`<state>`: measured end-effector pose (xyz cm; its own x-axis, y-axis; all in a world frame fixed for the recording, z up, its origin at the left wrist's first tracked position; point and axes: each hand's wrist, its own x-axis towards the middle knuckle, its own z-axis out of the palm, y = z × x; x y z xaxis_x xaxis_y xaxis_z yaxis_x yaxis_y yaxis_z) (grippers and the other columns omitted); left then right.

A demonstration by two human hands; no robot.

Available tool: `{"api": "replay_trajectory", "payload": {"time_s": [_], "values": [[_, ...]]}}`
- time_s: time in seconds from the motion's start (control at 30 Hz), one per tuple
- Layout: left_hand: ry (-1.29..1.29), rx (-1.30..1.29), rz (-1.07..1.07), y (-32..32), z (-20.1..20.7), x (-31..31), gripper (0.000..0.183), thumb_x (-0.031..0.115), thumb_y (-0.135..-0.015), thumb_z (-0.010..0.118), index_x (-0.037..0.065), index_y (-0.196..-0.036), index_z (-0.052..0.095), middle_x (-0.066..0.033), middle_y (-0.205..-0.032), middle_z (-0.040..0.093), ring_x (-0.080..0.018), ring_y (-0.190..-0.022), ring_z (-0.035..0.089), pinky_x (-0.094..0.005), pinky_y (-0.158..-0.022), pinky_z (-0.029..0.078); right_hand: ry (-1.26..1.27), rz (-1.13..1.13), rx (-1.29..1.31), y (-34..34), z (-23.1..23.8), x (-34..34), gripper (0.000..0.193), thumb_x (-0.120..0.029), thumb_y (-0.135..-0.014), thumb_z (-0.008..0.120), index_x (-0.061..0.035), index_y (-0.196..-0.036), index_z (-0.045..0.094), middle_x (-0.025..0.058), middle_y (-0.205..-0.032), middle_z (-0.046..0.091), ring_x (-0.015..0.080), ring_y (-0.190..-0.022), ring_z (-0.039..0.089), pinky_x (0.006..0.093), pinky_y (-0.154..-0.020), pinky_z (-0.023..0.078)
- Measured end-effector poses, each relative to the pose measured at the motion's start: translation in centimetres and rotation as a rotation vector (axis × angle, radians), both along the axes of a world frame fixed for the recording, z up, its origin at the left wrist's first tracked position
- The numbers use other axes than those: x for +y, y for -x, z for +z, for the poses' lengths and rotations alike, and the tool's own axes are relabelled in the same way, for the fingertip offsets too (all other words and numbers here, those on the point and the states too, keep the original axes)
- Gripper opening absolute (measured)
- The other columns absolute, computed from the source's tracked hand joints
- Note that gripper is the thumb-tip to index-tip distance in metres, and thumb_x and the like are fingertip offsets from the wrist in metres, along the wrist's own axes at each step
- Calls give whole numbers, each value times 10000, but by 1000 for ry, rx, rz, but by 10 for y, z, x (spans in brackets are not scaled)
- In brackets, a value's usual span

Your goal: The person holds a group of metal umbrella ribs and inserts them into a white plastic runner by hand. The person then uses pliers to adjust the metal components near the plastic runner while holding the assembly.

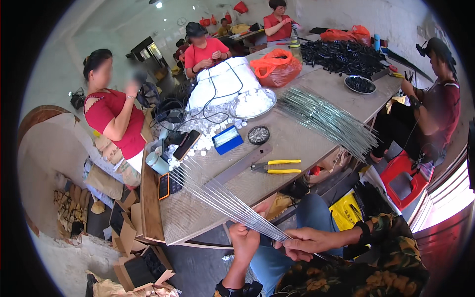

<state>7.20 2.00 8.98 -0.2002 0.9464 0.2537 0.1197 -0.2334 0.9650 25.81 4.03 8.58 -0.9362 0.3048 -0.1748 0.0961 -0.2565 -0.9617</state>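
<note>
"What is the person wearing on top?"
"A camouflage shirt point(356, 274) is showing, its print mixing black, dark green and brown blotches."
"And at the wrists?"
"A black band point(365, 232) is wrapping the right wrist, just beyond the shirt's sleeve; a blockier black strap point(238, 289) is circling the left wrist, left of the shirt."
"What is covering the legs?"
"Plain blue trousers point(315, 214) are showing beyond the shirt."

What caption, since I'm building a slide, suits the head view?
Right grip holding a fan of thin metal rods, left grip curled close by, at a worktable.
</note>
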Motion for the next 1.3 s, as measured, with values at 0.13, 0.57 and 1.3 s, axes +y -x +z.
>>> {"api": "replay_trajectory", "payload": {"time_s": [0.13, 0.57, 1.3], "values": [[16, 1, -23, -6, -38, 6, 230, -38, -801, 528, -25, -1020, 597, -63, -970, 621, -91, -881, 549, -223, -794, 417, 102, -136, 93, 0, -29, 4, 291, -242, -943, 329, -5, -1063, 447, 24, -684, 490, 56, -459, 430, 194, -432, 364], [478, -568, -7, 37, -111, 43, 282, 187, -815, 599, -64, -943, 581, -120, -843, 622, -179, -812, 601, -287, -769, 470, 294, -331, -336, -48, -99, 7, 296, -225, -916, 400, 46, -949, 515, 147, -831, 619, 194, -666, 625, 269, -584, 517], [662, -586, -127, -34, -124, 75, 211, 231, -824, 560, 60, -931, 622, -32, -836, 635, -70, -746, 541, -237, -638, 341, 633, -397, -319, -85, -79, -63, 325, -245, -916, 406, 49, -1029, 487, 164, -928, 609, 180, -755, 615, 268, -684, 504]]}}
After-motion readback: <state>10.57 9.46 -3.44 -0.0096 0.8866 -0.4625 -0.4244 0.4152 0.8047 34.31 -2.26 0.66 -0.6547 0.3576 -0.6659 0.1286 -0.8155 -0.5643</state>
